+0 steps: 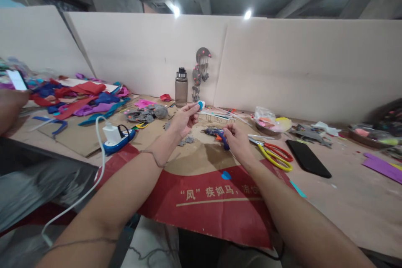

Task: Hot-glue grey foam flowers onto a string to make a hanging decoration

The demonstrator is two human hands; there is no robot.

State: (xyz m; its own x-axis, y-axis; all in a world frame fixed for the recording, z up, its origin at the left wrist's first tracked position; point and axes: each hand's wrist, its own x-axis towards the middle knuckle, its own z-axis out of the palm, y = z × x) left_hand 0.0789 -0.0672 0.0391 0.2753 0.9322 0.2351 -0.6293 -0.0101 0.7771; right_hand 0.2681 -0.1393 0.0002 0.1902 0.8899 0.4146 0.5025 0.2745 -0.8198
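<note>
Table (354, 205): one, spanning the frame. Cardboard (204, 217): one printed sheet, centre and lower centre, presumably laid to shield the tabletop. Bottle (181, 92): one, upright in the upper centre against the board wall (138, 54), probably out of the way of the arms. Scissors (278, 157): two handle loops, one red and one yellow, right of centre, apparently within reach. Phone (308, 158): one, flat, further right. Right hand (235, 136): fingers curled together at one blue glue gun (225, 141), centre; whether they grip it cannot be told. Left hand (186, 120): thumb and fingertips closed on one blue-and-white piece (201, 105), centre, raised above the cardboard, seemingly for a clear view. Blue scrap (226, 175): one, lower centre.
</note>
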